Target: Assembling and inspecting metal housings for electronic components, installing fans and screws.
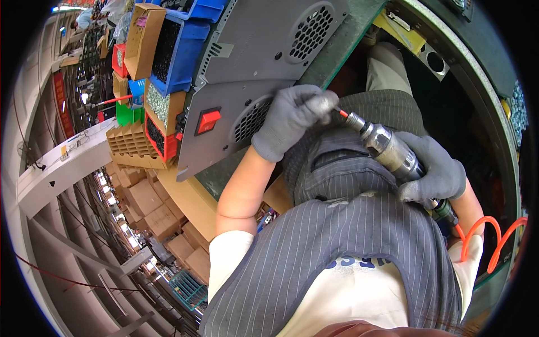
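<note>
My right hand (438, 165), in a grey glove, is wrapped around a pneumatic screwdriver (387, 147) held across my lap. Its red-collared bit (343, 113) points up and left. At the bit's tip my left hand (295, 121), gloved in grey too, has thumb and fingers pinched together; whatever is between them is hidden. Beside that hand lies a grey metal panel (224, 101) with a red rocker switch (209, 121) and a honeycomb vent. A second grey panel (264, 42) with a similar vent adjoins it farther off.
An orange coiled air hose (494, 236) runs from the screwdriver to the right. Blue bins (188, 48) and cardboard boxes (143, 42) of small dark parts stand left of the panels. The green bench edge (348, 56) borders my lap. Stacked cartons (149, 202) lie beyond.
</note>
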`<state>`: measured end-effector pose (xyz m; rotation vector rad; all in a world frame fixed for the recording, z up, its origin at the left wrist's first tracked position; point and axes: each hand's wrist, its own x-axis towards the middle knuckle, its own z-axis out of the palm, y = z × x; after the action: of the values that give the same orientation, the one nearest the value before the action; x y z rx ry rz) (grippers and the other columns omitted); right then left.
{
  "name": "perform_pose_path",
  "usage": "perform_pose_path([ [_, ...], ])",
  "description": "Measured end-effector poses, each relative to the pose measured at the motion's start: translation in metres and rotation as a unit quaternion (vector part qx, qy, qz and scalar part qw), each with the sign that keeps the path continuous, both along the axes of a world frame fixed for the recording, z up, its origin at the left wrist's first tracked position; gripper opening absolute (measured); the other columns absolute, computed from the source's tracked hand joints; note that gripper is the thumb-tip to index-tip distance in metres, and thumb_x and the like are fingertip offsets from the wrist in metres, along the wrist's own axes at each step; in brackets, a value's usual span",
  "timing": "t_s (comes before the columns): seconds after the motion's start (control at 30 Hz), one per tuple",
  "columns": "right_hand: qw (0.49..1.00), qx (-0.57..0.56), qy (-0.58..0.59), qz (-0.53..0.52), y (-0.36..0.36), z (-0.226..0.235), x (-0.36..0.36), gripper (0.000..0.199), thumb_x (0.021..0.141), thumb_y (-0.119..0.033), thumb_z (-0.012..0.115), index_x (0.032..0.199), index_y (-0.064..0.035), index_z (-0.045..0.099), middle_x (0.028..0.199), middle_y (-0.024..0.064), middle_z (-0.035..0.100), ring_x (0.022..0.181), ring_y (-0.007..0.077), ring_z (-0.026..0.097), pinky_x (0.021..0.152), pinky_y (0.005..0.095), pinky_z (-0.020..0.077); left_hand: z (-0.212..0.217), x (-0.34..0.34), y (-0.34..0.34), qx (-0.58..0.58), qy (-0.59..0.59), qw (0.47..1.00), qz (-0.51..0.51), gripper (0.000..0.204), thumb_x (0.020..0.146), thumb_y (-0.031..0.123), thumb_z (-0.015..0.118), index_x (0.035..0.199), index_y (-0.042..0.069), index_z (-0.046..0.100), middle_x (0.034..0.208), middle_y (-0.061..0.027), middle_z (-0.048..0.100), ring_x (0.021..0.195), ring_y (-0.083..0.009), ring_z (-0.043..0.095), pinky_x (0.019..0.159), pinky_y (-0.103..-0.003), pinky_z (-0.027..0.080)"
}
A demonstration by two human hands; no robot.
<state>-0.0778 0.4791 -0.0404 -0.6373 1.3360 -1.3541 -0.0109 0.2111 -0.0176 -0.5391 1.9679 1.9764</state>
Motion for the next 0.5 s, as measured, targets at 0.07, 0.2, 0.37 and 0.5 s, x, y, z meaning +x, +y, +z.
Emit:
perform_pose_path([
  [0.07,0.999,0.026,-0.003,-0.029,0.001,0.002,-0.004,0.078,0.054,-0.039,0.081,0.115,0.0005,0.054,0.092,0.0083,0.061,0.080,0.0167,0.059,0.076,0.0285,0.0475,0.017,-0.003,0.006,-0.208,0.038,0.963,-0.164,0.036,0.081,0.036,0.067,0.087,0.001,0.065,0.075,-0.0049,0.062,0.071,-0.0132,0.059,0.066,-0.026,0.047],
  [0.2,0.991,0.081,0.014,-0.106,0.000,-0.001,-0.026,0.085,0.054,-0.041,0.079,0.122,0.0025,0.051,0.103,0.0065,0.058,0.094,0.0156,0.054,0.089,0.0288,0.0401,0.117,0.017,0.009,-0.365,0.039,0.904,-0.219,0.029,0.064,0.029,0.078,0.084,0.010,0.068,0.065,-0.0060,0.057,0.060,-0.0175,0.056,0.056,-0.030,0.042],
  [0.37,0.989,0.061,0.048,-0.129,-0.006,-0.003,-0.045,0.084,0.058,-0.042,0.078,0.123,0.0029,0.050,0.105,0.0052,0.057,0.097,0.0147,0.051,0.091,0.0281,0.0377,0.165,-0.021,-0.011,-0.575,0.213,0.787,-0.066,0.057,0.066,0.022,0.071,0.115,-0.002,0.057,0.087,-0.0021,0.058,0.064,-0.0068,0.041,0.056,-0.021,0.031],
  [0.5,0.988,0.061,0.030,-0.140,-0.014,0.002,-0.049,0.084,0.058,-0.041,0.078,0.124,0.0025,0.050,0.106,0.0050,0.057,0.097,0.0144,0.051,0.091,0.0272,0.0378,0.161,-0.070,-0.031,-0.530,0.059,0.834,-0.144,0.060,0.072,0.026,0.068,0.121,-0.005,0.054,0.097,-0.0035,0.061,0.074,-0.0071,0.048,0.066,-0.022,0.039],
])
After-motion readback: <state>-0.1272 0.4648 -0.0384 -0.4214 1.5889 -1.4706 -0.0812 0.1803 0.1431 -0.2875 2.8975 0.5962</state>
